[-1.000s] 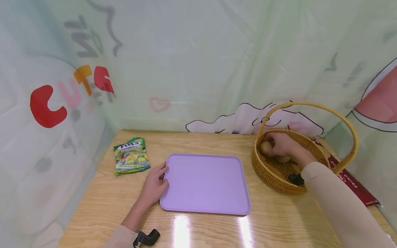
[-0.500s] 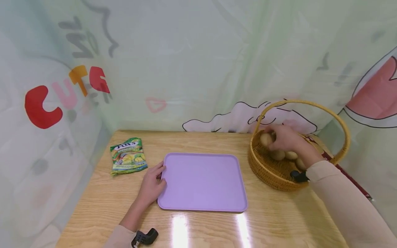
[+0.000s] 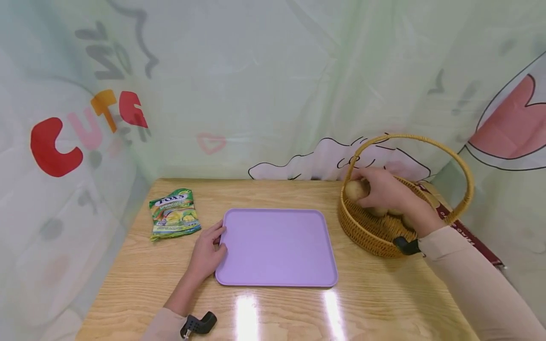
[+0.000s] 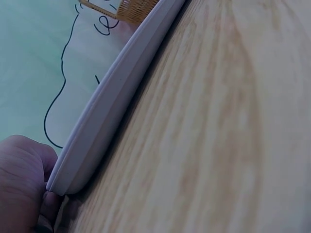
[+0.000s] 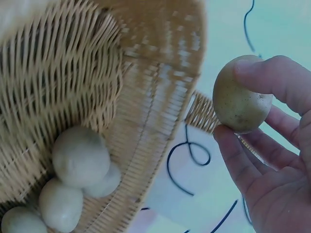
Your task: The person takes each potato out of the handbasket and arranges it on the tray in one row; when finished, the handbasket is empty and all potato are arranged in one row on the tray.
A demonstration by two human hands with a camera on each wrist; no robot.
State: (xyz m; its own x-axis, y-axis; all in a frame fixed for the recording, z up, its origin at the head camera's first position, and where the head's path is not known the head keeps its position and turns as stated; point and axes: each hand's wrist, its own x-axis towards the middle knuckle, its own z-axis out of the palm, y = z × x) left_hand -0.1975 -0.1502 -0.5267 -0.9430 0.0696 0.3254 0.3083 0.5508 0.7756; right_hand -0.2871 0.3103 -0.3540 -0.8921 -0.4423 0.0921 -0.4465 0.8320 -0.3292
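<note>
"Toward the right of the frame, what has just changed?"

"The right hand (image 3: 381,189) is raising a potato (image 5: 238,104). A second ago it sits lower in the wicker basket (image 3: 362,238); now it is up by the basket's left rim."

"How is it held?"

"In the right wrist view, the thumb presses one side and fingertips the other, a pinch with the palm apart from it. Several other potatoes (image 5: 80,156) lie in the basket, lower left of that view, well apart from the held one."

"What does that mean for the work?"

"I judge that this potato is separated from the rest and looks securely held. Whether it fully clears the rim, I cannot tell."

"And the left hand (image 3: 206,251)?"

"Left of centre, holding the left edge of a lilac tray (image 3: 277,247), thumb and forefinger over its rim, other fingers partly hidden. The tray stays flat on the wooden surface (image 3: 290,308), apparently steadied. Farther left lies a green sweets packet (image 3: 175,215)."
</note>
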